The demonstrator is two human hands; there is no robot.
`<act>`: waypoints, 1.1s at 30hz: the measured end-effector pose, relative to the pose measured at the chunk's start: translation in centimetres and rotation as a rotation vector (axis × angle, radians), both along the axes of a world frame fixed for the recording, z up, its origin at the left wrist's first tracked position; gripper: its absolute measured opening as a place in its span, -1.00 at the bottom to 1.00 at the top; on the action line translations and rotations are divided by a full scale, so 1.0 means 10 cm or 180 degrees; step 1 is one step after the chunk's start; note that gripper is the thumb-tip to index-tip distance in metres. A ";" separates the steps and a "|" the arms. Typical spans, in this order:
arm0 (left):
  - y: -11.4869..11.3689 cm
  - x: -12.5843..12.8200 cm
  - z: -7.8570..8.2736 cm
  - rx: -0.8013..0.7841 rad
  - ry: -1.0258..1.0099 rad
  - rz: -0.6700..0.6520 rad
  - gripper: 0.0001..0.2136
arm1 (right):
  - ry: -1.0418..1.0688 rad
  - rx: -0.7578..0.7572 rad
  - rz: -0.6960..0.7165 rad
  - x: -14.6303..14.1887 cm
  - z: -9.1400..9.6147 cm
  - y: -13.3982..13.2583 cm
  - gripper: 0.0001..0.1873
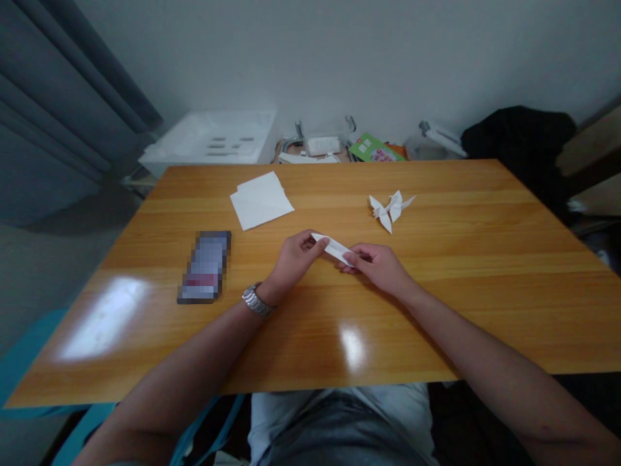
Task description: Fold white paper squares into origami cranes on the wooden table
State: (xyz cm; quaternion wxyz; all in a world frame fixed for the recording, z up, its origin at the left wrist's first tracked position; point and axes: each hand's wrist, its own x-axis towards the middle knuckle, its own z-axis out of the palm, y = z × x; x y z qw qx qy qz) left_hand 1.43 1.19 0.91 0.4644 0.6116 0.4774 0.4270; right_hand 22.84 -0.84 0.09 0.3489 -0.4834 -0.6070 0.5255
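A narrow folded strip of white paper [334, 248] lies between both hands at the middle of the wooden table [436, 310]. My left hand [294, 259], with a metal watch on the wrist, pinches the strip's left end. My right hand [381, 264] pinches its right end. Both hands rest low over the tabletop. A finished white paper crane [389, 209] sits just beyond my right hand. A small stack of white paper sheets [261, 200] lies beyond my left hand.
A phone [206, 266] lies flat to the left of my left hand. Behind the table stand a white plastic bin [213, 139], cables and a green booklet [373, 149]. A dark bag [524, 139] sits at the back right. A grey curtain hangs at left.
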 end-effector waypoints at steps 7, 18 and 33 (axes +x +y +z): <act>-0.03 0.04 -0.01 -0.0118 -0.0123 -0.0489 -0.64 | 0.0085 -0.0029 0.0044 -0.04 0.03 -0.03 -0.54; 0.04 -0.03 -0.01 -0.0371 -0.0110 -0.0144 -0.64 | 0.0141 -0.0168 0.0139 -0.03 0.04 -0.03 -0.51; 0.02 -0.04 -0.13 0.1228 0.1173 0.0256 -0.78 | -0.0053 0.0181 -0.0464 0.01 -0.05 0.04 -0.53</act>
